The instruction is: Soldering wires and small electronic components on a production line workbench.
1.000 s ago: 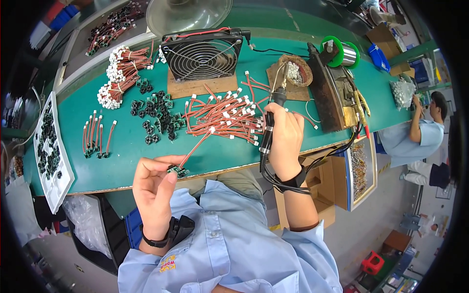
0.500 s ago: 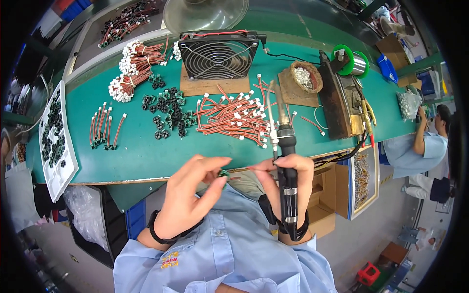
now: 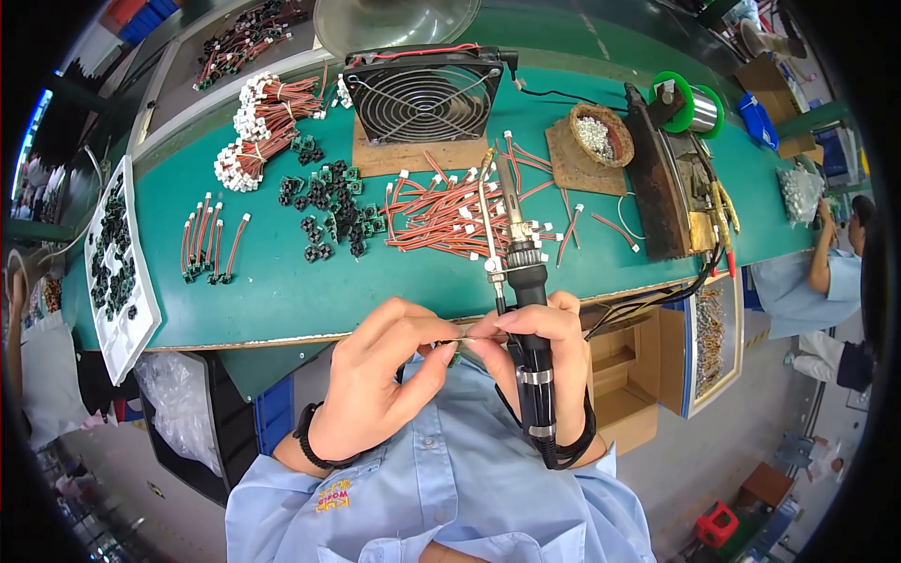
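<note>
Close to my body, just off the table's front edge, my two hands meet at their fingertips. My left hand [image 3: 375, 375] pinches a small green circuit board [image 3: 455, 358], mostly hidden by the fingers. In my right hand [image 3: 567, 349] is a soldering iron [image 3: 533, 361] with a black handle and a thin tube clamped alongside, its tip pointing away over the table. The thumb and forefinger of that hand also touch the small part, where a thin wire seems to show. Beyond the iron lies a heap of red wires with white connectors [image 3: 441, 225].
A black fan [image 3: 427, 98] stands on a board behind the wires. Left of it are green-and-black parts [image 3: 343, 220], wired pieces [image 3: 216, 244], bundled wires [image 3: 242, 167] and a white tray [image 3: 143, 327]. Rightward sit a round bowl [image 3: 627, 148], a dark metal stand [image 3: 657, 197] and a solder spool [image 3: 715, 108].
My hands have come together; the left moved right with the circuit board, and the right fingertips now meet it. The soldering iron's tip has swung left.
</note>
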A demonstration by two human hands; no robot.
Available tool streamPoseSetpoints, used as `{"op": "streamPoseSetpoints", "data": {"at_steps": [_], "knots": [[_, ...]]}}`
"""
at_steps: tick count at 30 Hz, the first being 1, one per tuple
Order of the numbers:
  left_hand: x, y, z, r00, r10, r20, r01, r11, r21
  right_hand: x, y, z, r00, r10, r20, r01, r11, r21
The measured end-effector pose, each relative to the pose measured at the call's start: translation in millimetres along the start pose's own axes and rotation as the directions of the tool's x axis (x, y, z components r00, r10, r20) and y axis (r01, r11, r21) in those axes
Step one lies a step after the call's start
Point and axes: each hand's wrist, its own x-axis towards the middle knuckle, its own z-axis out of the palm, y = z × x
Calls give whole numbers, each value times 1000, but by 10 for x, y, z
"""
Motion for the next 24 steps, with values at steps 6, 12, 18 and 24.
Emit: {"op": "streamPoseSetpoints", "data": {"at_steps": [6,12,18,24], "knots": [[1,-14,-13,999,42,10,-42,994,102,42,6,-19,995,-100,13,100,992,-74],[5,-22,28,998,62,5,-62,989,132,41,-21,-31,999,-10,31,12,999,-43],[-38,-97,38,995,-90,-40,86,992,-96,-30,-1,-86,971,203,123,-227,947,227],[-29,-82,-36,948,-316,26,283,806,-520,-21,-15,-84,952,278,128,-304,797,522]]}}
